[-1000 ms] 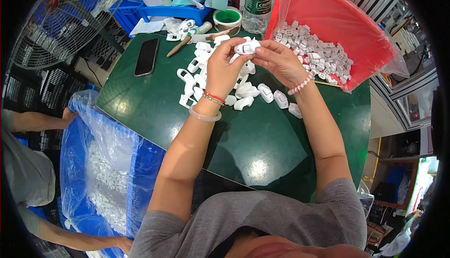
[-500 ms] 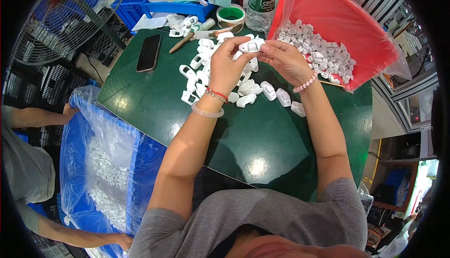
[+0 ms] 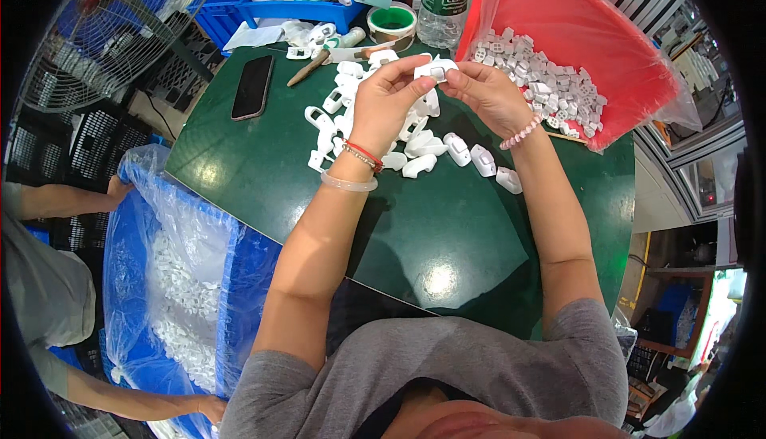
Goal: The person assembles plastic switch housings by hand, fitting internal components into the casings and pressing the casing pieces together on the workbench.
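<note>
The left hand and the right hand meet above the far half of a glossy green desk, both pinching one small white rounded plastic casing. The left fingers press its left end between thumb and forefinger; the right fingers grip the opposite end the same way. The casing is up off the desk; with fingertips covering both ends, its finer details are hard to make out.

Under and around the left hand, a loose heap of curved white plastic shells spreads over the desk toward its far edge. To the right of the heap, three white oblong casings lie in a slanting row, running toward the desk's right edge.

At the far right corner stands a red plastic tray lined with clear film, holding many small whitish blocks. A black-screened phone lies near the left edge. Between phone and heap is a knife with a wooden handle. Along the far edge stand a clear plastic bottle with a green label and a blue plastic bin.

Beyond the near left edge, a co-worker's hands touch a film-lined blue crate of small white parts.
</note>
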Tool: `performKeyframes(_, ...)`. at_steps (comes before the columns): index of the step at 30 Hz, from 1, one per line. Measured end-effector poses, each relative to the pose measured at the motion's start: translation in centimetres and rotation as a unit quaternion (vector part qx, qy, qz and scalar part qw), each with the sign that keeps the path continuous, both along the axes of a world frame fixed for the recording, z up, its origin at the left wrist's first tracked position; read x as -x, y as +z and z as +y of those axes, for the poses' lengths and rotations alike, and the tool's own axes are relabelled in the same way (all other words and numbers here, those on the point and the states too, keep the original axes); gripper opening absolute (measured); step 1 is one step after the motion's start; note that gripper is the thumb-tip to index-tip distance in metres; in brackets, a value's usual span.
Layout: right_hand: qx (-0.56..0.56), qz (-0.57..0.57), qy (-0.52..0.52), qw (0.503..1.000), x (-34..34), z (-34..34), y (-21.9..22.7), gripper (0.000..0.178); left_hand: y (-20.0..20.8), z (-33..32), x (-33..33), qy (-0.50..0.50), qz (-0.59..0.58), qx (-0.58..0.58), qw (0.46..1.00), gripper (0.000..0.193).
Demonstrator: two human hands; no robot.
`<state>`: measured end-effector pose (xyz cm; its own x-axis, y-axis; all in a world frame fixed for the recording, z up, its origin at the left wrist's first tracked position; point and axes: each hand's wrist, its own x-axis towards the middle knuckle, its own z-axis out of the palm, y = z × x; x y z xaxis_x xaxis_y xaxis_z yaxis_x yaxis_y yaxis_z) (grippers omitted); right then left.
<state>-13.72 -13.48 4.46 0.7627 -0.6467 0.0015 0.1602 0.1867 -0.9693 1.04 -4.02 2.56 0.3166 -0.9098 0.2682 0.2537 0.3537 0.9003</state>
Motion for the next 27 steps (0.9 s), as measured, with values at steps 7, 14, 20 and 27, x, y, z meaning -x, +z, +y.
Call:
performKeyframes(7, 0.077, 0.007, -0.018, 0.997, -0.2, 0.1, -0.1, 0.034, 0.2, 0.1, -0.3, -0.016, 0.030, -0.017, 0.999, 0.031)
performKeyframes(14, 0.103, -0.007, -0.025, 0.994, -0.2, 0.8, 0.5, 0.032, -0.1, 0.1, -0.5, -0.026, 0.046, 0.000, 0.999, 0.031)
performKeyframes(20, 0.078, -0.032, -0.018, 0.996, -0.2, 0.7, -0.4, 0.031, -0.3, 0.1, -0.4, -0.044, 0.077, 0.006, 0.996, 0.030)
performKeyframes(27, 0.038, 0.006, 0.002, 0.999, 0.1, -0.2, -0.2, 0.033, -0.5, -0.2, -0.2, -0.007, 0.018, -0.014, 1.000, 0.029)
